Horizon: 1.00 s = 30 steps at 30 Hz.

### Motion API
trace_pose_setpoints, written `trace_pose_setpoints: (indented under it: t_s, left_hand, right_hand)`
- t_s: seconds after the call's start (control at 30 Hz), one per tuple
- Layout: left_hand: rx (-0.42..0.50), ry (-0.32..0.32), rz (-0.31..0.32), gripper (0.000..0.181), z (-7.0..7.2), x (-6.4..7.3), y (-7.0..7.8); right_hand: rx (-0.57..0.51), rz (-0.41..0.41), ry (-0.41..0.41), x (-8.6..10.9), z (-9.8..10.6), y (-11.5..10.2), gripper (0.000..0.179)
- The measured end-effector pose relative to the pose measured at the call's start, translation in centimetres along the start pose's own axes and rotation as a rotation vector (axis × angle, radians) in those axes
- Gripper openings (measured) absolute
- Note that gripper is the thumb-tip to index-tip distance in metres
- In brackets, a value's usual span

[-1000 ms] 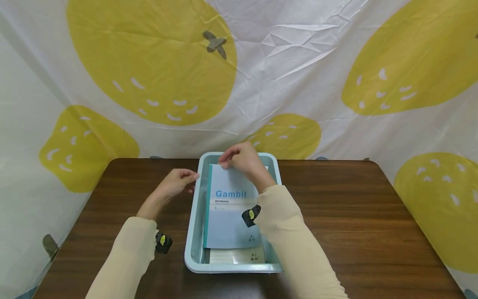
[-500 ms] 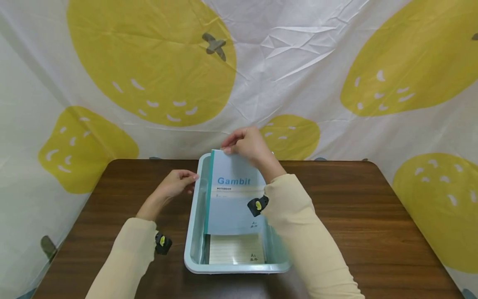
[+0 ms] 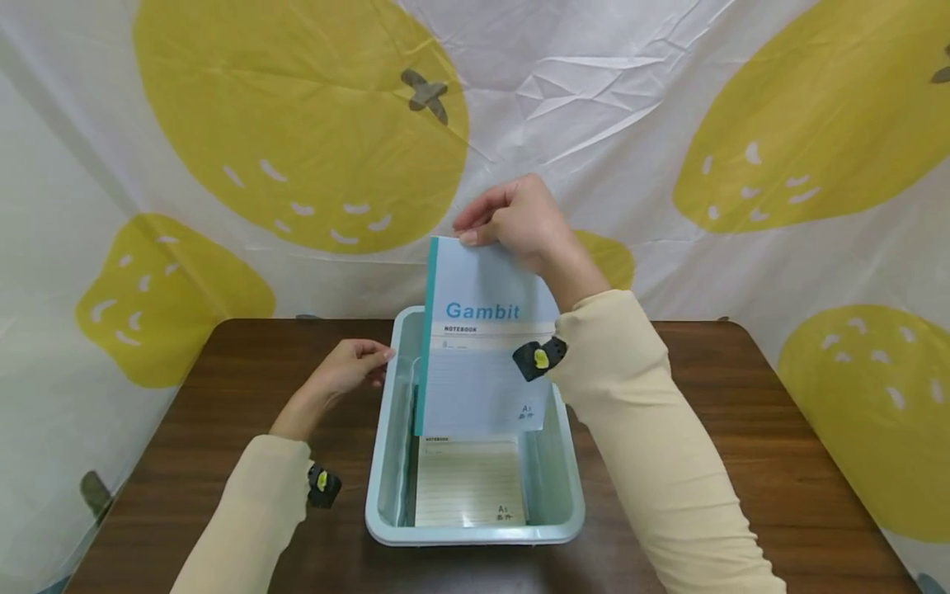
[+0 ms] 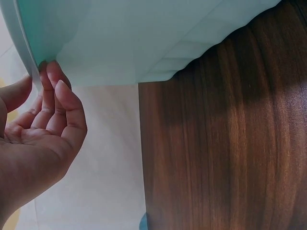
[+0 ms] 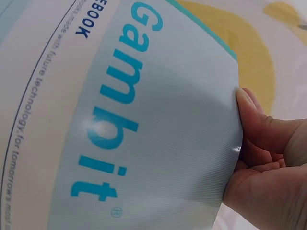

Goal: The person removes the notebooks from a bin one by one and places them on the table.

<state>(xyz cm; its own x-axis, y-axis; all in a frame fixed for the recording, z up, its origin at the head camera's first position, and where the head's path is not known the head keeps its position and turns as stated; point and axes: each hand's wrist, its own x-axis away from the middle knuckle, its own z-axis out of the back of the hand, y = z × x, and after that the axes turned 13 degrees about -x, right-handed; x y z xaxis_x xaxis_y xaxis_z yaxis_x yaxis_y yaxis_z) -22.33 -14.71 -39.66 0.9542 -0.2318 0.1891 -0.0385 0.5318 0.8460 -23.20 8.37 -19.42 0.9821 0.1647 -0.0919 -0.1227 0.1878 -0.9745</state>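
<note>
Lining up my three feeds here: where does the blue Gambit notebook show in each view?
Head: the blue Gambit notebook is near centre, its top edge held by the right hand, overlapping the tray in view.
Left wrist: not in this picture; the tray fills the top.
Right wrist: large, across left and centre, the hand gripping it at right.
Shared landmark: the yellow-and-white cloth, in all three.
</note>
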Motion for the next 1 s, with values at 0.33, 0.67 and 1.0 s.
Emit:
trace_pose_setpoints:
  t_s: [0.33, 0.67, 1.0]
  left_hand:
    - [0.005, 0.010, 0.006, 0.028, -0.1, -0.1, 0.0]
    - [-0.010, 0.003, 0.005, 0.029, -0.1, 0.1, -0.2]
    - [0.005, -0.001, 0.007, 0.029, 0.0, 0.1, -0.2]
  right_hand:
    - [-0.042, 0.001, 0.068, 0.7, 4.3, -2.6, 0.016]
    - [0.062, -0.037, 0.116, 2.1, 11.1, -0.3, 0.016]
    - [0.226, -0.099, 0.154, 4.0, 16.8, 5.0, 0.009]
